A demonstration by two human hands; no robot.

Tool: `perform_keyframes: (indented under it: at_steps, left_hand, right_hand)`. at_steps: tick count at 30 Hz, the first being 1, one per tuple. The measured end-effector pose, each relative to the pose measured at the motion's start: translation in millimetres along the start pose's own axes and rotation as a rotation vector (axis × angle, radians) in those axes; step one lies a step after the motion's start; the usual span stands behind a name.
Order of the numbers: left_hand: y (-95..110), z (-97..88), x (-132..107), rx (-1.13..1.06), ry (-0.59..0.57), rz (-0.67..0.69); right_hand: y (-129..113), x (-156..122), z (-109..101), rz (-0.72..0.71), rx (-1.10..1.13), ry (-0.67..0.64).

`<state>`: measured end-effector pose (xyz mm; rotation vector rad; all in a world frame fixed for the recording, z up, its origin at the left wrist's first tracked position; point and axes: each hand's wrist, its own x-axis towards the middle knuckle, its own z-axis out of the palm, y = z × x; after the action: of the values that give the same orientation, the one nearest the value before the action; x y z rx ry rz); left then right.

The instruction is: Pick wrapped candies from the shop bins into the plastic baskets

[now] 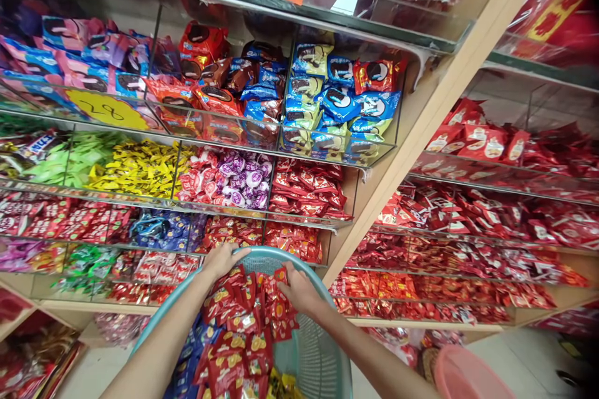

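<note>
Blue-green basket [322, 349] in front of a wall of stocked shelves, seen from above. Inside it, red packets [229, 361] printed with orange fruit form the main heap, with blue packets [187, 349] to the left and yellow packets [283, 386] at the near edge. The left hand [223, 260] lies at the far rim, fingers extended to the right; whether it grips the rim cannot be told. The right hand [301, 292], fingers bent, touches the red packets near the right wall; whether it holds any cannot be told. Beyond the basket, divided tiers carry yellow sweets [138, 168], purple-and-white sweets [243, 177] and, higher, blue biscuit packs [339, 104]. A yellow label [107, 110] reads 28. A slanting wooden upright [397, 143] separates the right-hand shelves, filled mostly with red packages [484, 140]. Lower right: a pink container [470, 374].
</note>
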<state>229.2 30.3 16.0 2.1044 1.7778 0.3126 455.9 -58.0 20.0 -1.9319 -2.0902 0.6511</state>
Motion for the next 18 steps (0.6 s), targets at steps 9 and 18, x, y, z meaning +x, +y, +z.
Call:
perform_keyframes:
  at_steps: [9,18]
  left_hand:
    - [-2.3,3.1,2.1,0.014,0.012,-0.009]
    - [0.4,1.3,1.4,-0.003,-0.003,-0.005]
  right_hand:
    - [-13.3,-7.3,-7.4,-0.013,-0.295,0.029]
    - [1.0,15.9,-45.2,0.009,-0.202,0.281]
